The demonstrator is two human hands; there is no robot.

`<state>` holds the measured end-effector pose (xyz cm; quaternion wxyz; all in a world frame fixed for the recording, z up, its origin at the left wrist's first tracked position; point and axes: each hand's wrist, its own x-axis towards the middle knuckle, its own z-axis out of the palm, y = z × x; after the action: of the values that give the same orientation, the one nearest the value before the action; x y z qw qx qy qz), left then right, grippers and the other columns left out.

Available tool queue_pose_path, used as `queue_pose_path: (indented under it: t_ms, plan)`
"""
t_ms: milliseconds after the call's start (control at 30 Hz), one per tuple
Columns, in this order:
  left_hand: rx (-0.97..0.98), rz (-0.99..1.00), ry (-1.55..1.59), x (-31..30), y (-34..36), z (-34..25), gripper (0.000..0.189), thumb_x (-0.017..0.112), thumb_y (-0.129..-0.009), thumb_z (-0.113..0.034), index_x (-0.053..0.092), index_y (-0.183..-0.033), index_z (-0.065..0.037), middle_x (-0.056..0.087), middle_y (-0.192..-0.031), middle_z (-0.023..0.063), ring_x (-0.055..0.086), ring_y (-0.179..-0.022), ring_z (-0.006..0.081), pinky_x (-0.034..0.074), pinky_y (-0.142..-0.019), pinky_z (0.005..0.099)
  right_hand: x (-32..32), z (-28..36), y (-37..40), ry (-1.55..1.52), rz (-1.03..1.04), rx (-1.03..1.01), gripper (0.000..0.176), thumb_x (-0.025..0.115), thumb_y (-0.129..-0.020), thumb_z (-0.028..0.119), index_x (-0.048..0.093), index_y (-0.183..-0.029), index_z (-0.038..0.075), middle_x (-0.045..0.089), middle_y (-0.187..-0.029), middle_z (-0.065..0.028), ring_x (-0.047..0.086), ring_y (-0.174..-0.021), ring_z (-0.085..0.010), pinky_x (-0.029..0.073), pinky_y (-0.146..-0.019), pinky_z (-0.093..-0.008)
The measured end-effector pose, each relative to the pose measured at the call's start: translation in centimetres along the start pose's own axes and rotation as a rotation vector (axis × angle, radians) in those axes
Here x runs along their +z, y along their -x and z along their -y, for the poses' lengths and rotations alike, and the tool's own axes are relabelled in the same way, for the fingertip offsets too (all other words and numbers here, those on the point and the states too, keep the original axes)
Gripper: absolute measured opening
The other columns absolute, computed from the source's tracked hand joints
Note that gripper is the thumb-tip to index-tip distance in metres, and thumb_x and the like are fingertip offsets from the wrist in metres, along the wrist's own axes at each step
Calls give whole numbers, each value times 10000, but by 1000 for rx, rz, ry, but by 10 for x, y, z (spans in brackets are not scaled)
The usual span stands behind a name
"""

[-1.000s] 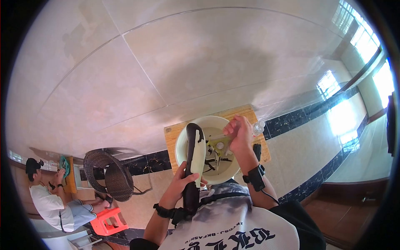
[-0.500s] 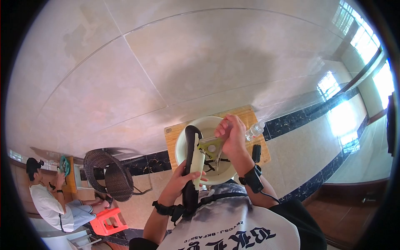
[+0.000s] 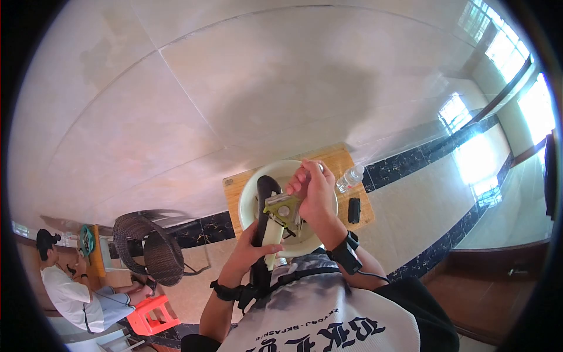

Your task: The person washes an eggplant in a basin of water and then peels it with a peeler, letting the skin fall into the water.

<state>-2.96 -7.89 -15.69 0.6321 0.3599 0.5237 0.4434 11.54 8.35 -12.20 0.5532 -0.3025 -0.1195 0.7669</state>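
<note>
A long dark-skinned eggplant (image 3: 262,218), with a pale peeled strip facing right, stands over a white basin (image 3: 247,205). Wrapped round its lower part is my left hand (image 3: 247,253). My right hand (image 3: 314,193) has its fingers curled round a green triangular peeler (image 3: 284,210), whose head lies against the eggplant's upper part. Dark peel strips show inside the basin, partly hidden behind the peeler and my right hand.
A wooden table (image 3: 234,188) bears the basin, a clear plastic bottle (image 3: 350,178) and a small black object (image 3: 354,210). To the left are a wicker chair (image 3: 161,258), a red stool (image 3: 152,315) and a seated person (image 3: 70,293) near a green basin (image 3: 87,240).
The peeler and my right hand have moved left, onto the eggplant. The whole view has shifted slightly.
</note>
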Motion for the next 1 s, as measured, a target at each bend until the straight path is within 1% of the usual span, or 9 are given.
queue_pose_path:
  t_ms: [100,200,300,400,600,700,800,1000]
  plan:
    - [-27,-118,26,11,-1,-7,677,811,-866,-111,461,-1436,-3,669,-1072,99,676,-906,171,582,-762,311,0,-2,3,-4,10,0,146,626,-973,93,494,-913,75,487,-685,-49,493,-536,-195,455,-482,-399]
    - [-114,-126,81,13,0,-8,667,804,-876,-117,464,-1438,1,660,-1093,90,658,-916,152,574,-764,304,-1,-3,3,2,10,-19,144,623,-973,92,491,-916,75,489,-684,-49,494,-534,-197,457,-482,-400]
    - [-128,-129,69,11,-6,-1,716,830,-867,-132,430,-1444,10,651,-1208,107,666,-994,157,575,-834,314,-5,-3,0,24,-20,-26,149,621,-973,91,486,-915,73,490,-683,-50,495,-534,-197,458,-484,-399]
    - [-46,-138,44,11,-9,7,702,828,-868,-133,435,-1430,20,646,-1217,110,660,-990,154,564,-831,299,-8,-1,0,24,-23,-23,153,623,-974,93,482,-922,68,492,-681,-51,496,-536,-195,458,-486,-397]
    - [-121,-106,77,13,-9,-3,672,821,-872,-122,450,-1411,29,656,-1200,102,646,-1015,147,538,-877,285,-6,-1,2,28,-30,-58,152,616,-983,95,477,-933,59,495,-673,-54,497,-525,-185,460,-474,-386]
    - [-105,-84,28,12,-9,-1,667,825,-868,-125,459,-1403,34,660,-1186,103,649,-1014,148,541,-871,287,-5,-2,5,80,-44,-123,153,607,-993,97,472,-933,56,491,-666,-51,497,-511,-179,457,-452,-373]
    - [-44,-84,24,10,-10,5,674,832,-862,-133,463,-1401,32,661,-1177,104,651,-998,147,548,-845,289,-7,-6,4,121,-51,-162,152,601,-999,99,471,-936,53,488,-661,-48,496,-497,-174,455,-432,-363]
    - [-118,-87,-1,8,-7,2,672,835,-860,-133,468,-1398,33,661,-1168,104,647,-1005,149,540,-857,285,-9,-9,1,147,-60,-165,145,592,-1000,99,473,-935,49,488,-657,-51,492,-489,-172,455,-425,-358]
